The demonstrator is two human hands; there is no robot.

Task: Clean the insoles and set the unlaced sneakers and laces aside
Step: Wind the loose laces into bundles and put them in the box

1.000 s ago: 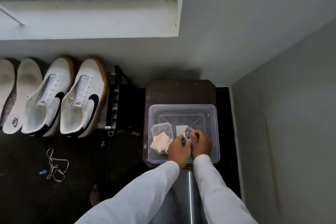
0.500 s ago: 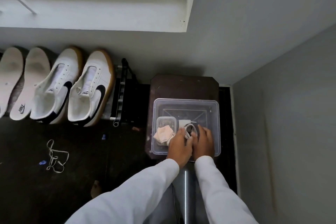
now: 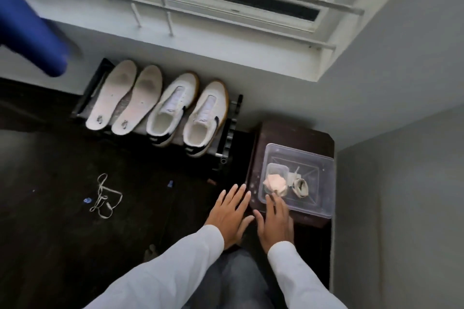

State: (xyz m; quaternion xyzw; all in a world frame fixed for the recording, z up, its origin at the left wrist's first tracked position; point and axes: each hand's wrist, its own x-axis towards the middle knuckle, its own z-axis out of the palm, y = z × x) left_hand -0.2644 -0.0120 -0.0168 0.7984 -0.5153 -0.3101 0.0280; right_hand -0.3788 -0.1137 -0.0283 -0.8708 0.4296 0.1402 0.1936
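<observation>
Left grip [image 3: 232, 211], right grip [image 3: 275, 221] now out of clear plastic tub [image 3: 326, 204], wide, empty; coiled white lace [image 3: 300, 187] stowed. I judge 1 loose white floor lace [image 3: 105, 195] remains.

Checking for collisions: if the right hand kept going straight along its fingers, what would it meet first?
Probably the near rim of the clear tub, then the pink cloth inside. The right hand may be above the rim; height is unclear.

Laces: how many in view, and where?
2. The loose lace lies on the dark floor, well left of the dark stool. The coiled lace sits inside the clear tub on that stool, right of the pink cloth. More may be hidden under that cloth.
</observation>
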